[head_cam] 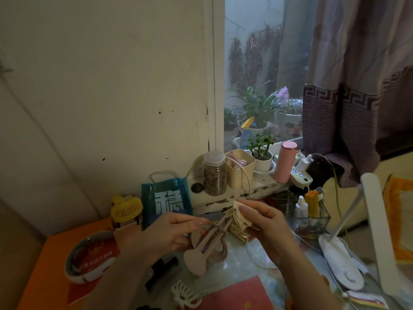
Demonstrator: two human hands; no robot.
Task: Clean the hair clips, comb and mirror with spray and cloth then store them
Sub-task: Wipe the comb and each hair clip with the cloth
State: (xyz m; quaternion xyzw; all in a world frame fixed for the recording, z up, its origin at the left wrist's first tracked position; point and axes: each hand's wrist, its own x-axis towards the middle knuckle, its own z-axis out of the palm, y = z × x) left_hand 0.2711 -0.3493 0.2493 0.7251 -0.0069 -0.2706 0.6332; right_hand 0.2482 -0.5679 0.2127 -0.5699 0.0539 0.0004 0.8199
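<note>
My left hand (pixel 172 233) gripped the big hair clip (pixel 207 242) — my right hand (pixel 261 220) pinched the cloth (pixel 240 214) against its tip. A white clip (pixel 185 295) lay near the table's front edge.

There's a big white character, 稳, on the teal bag (pixel 166 201), just behind the left hand (pixel 172 233). Left of that hand, the red label on the round tin (pixel 89 257) carries gold characters, too blurred to read.

Left hand (pixel 172 233) curls its fingers (pixel 194 222) in a pinch; right hand (pixel 266 222) faces it close, fingers bunched, both forearms angled inward.
</note>
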